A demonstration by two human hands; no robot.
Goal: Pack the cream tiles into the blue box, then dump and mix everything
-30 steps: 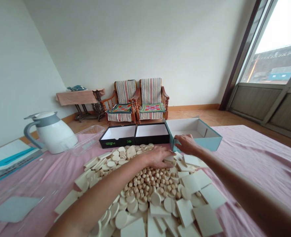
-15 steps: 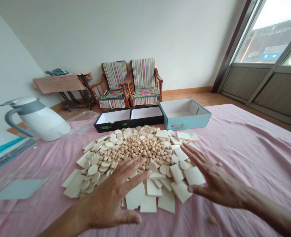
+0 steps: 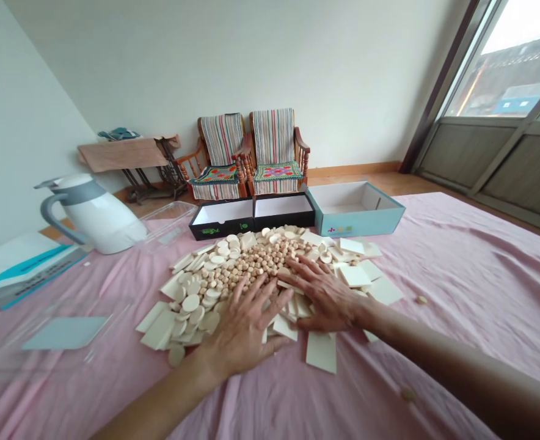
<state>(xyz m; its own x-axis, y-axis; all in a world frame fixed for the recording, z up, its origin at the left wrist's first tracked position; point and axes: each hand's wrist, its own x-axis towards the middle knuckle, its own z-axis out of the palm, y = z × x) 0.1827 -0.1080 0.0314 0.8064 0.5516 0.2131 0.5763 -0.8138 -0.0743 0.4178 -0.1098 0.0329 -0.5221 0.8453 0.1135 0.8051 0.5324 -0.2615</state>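
Observation:
A heap of pale wooden pieces (image 3: 215, 278) lies on the pink cloth: square tiles, round discs and small tan beads (image 3: 261, 263) in the middle. My left hand (image 3: 245, 324) lies flat on the near side of the heap, fingers spread. Beside it my right hand (image 3: 325, 296) also rests flat on the pieces, fingers stretched toward the beads. Neither hand holds anything. Behind the heap stand two black boxes (image 3: 219, 229) (image 3: 283, 220) and a light blue box (image 3: 357, 223), all with nothing inside.
A white and grey jug (image 3: 96, 214) stands at the left beside a clear plastic tray (image 3: 167, 223). A clear lid and grey sheet (image 3: 63, 333) lie near left. Loose beads (image 3: 420, 299) sit on the cloth to the right. Two striped chairs (image 3: 251, 159) stand behind.
Both hands drew back from the far side of the heap by the blue box, spread apart over the near tiles, then came together flat on the pile. The pieces are pushed closer together.

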